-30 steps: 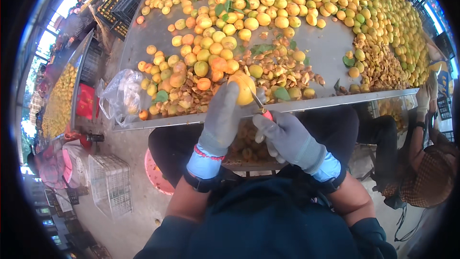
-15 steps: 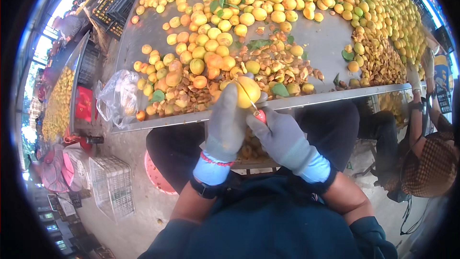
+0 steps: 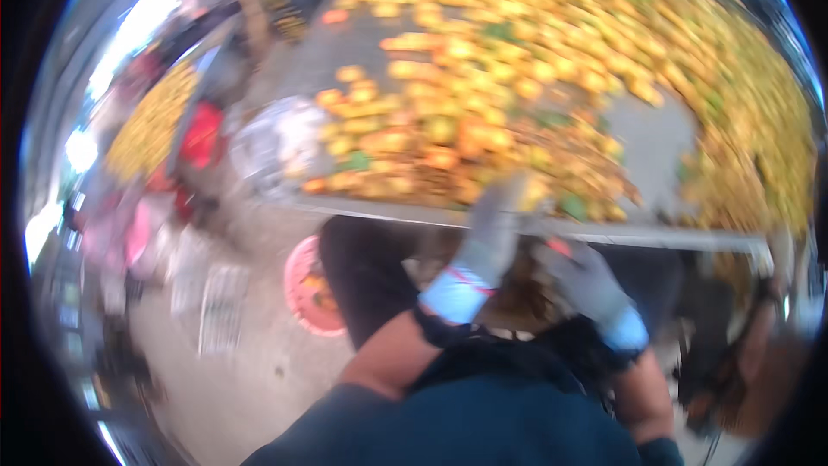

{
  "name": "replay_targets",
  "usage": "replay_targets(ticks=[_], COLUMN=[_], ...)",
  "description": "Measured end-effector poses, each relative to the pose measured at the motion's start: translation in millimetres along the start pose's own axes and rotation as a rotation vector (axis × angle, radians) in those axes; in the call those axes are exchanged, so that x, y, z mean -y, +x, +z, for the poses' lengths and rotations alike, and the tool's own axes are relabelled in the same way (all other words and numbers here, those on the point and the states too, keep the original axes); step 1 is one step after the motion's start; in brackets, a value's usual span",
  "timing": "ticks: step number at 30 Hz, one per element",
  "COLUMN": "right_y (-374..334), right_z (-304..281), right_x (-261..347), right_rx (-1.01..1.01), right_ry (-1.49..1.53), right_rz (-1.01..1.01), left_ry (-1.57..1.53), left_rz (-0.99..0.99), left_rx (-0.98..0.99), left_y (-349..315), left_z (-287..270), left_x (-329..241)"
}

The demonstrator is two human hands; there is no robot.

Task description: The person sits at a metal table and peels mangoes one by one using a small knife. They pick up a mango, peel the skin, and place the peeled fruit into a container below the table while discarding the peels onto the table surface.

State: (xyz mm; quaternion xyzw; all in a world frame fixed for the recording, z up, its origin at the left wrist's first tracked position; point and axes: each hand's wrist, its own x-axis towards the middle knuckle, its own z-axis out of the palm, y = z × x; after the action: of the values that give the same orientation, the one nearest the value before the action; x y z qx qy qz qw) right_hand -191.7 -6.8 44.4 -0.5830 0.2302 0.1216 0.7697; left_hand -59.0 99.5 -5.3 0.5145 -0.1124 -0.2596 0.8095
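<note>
The picture is smeared by motion. My left hand (image 3: 498, 207), in a grey glove, reaches over the table's near edge, right by the apricot pile. Yellow fruit (image 3: 536, 190) shows beside its fingers, but whether they hold it is blurred. Lower and to the right, my gloved right hand (image 3: 585, 274) is closed around a small knife, of which the red handle (image 3: 559, 247) shows; its blade cannot be made out. Whole yellow-orange apricots (image 3: 466, 60) cover much of the metal table (image 3: 651, 142). Brownish cut apricot pieces (image 3: 595, 168) lie in front of my hands.
A clear plastic bag (image 3: 280, 142) sits at the table's left corner. Beneath it on the floor are a pink basket (image 3: 302, 298) and a pale crate (image 3: 222, 306). Another fruit-covered table (image 3: 155, 121) stands far left. At the right edge is a blurred person (image 3: 759, 371).
My hands have come apart, the right one drawing back below the table edge with the knife. The apricot being cut no longer shows between them. The whole view has shifted and blurred.
</note>
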Motion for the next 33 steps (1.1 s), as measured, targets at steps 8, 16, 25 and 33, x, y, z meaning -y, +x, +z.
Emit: replay_targets(ticks=[8,16,25,33], right_y=[21,28,34,39], right_z=[-37,-7,21,51], right_x=[-6,5,13,35], right_rx=[-0.416,-0.21,-0.662,-0.273], right_ry=[-0.558,-0.463,-0.854,0.284], right_rz=[-0.683,-0.636,-0.882,-0.67], left_ry=[0.976,1.327,0.677,-0.618], left_rz=[0.489,0.426,0.37,-0.35], left_rx=[0.3,0.471,-0.037,0.3], left_y=[-25,-17,-18,-10], left_z=[23,14,32,-5], left_x=[-55,-79,-49,-80])
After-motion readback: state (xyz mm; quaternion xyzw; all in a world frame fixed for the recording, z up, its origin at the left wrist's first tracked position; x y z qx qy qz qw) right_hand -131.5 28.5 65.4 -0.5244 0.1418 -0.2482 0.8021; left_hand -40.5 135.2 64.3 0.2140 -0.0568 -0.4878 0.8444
